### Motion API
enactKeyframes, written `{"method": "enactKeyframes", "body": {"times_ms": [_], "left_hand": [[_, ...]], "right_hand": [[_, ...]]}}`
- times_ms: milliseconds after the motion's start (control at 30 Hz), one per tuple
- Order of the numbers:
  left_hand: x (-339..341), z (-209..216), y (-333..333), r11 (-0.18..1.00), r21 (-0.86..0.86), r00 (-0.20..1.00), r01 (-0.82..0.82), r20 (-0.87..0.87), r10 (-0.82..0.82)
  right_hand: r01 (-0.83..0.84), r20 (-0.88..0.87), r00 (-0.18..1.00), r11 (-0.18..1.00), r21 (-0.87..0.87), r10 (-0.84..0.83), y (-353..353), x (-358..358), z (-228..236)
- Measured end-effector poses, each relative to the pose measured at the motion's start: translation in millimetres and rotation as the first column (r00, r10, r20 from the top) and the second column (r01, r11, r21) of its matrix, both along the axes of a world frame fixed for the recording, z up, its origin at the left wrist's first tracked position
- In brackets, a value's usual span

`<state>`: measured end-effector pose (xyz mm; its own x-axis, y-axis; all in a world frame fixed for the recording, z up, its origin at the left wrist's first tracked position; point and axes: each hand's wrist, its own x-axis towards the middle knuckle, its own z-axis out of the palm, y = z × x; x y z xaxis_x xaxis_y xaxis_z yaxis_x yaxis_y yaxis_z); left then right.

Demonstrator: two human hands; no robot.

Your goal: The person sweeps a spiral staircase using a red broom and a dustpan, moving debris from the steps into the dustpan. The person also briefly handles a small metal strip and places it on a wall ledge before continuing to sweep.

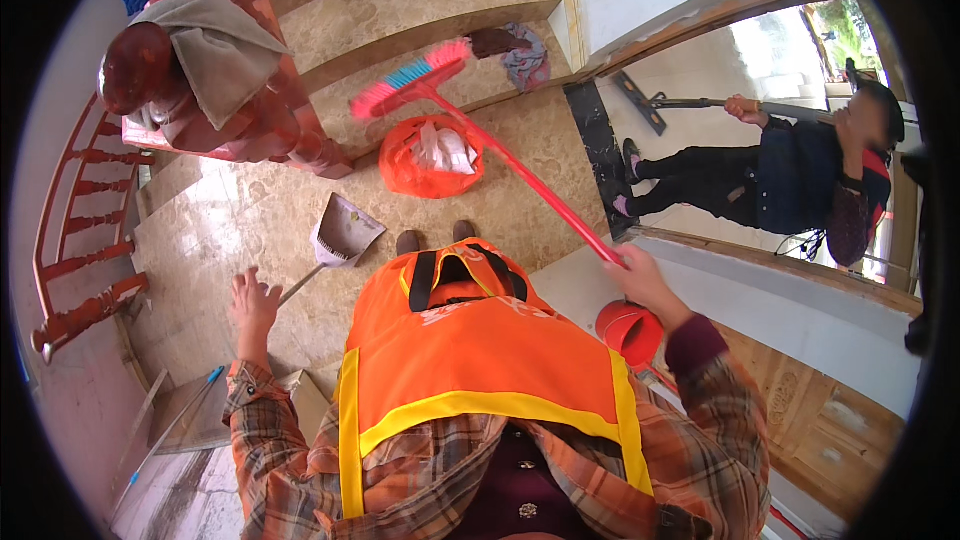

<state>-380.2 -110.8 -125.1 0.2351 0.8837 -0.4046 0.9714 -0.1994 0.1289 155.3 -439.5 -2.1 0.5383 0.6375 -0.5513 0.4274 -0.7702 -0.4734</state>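
My right hand (645,283) is closed round the red handle of a broom (530,180). The broom is raised, its pink and blue bristle head at the far end, between the stairs and an orange-red plastic bag (400,160) holding white paper-like waste. On the left, my left hand (255,312) has its fingers spread, close to the thin handle of a pale grey dustpan (350,230). Whether a finger touches that handle, I cannot tell. The dustpan is in front of my shoes, left of the bag, with a little debris in it.
Marble stairs (410,0) rise ahead, with crumpled cloths (525,60) on a low step. A red newel post (250,110) carries a grey cloth (225,55). Beyond the doorway at right, a person (790,175) holds a long-handled floor tool (645,105). A red bucket (630,330) is below my right hand.
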Motion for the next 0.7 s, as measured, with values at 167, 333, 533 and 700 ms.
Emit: {"method": "enactKeyframes", "body": {"times_ms": [167, 333, 533, 700], "left_hand": [[117, 61, -6, 0.992, -0.058, 0.764, 0.113, 0.643, -0.050], [210, 144, -41, 0.875, 0.187, 0.436, 0.446, 0.808, -0.395], [267, 198, 5, 0.791, 0.435, 0.068, 0.430, 0.858, -0.509], [233, 206, 97, 0.984, 0.142, 0.033, -0.108, 0.990, -0.139]], "right_hand": [[0.068, -0.326, 0.943, 0.998, -0.018, -0.070, 127, -53, -64], [-0.030, -0.454, 0.887, 0.991, 0.127, 0.085, 257, -89, -66], [0.108, -0.698, 0.700, 0.945, 0.308, 0.148, 335, -107, -27], [0.394, -0.760, 0.649, 0.865, 0.310, -0.023, 305, -11, -59]]}}
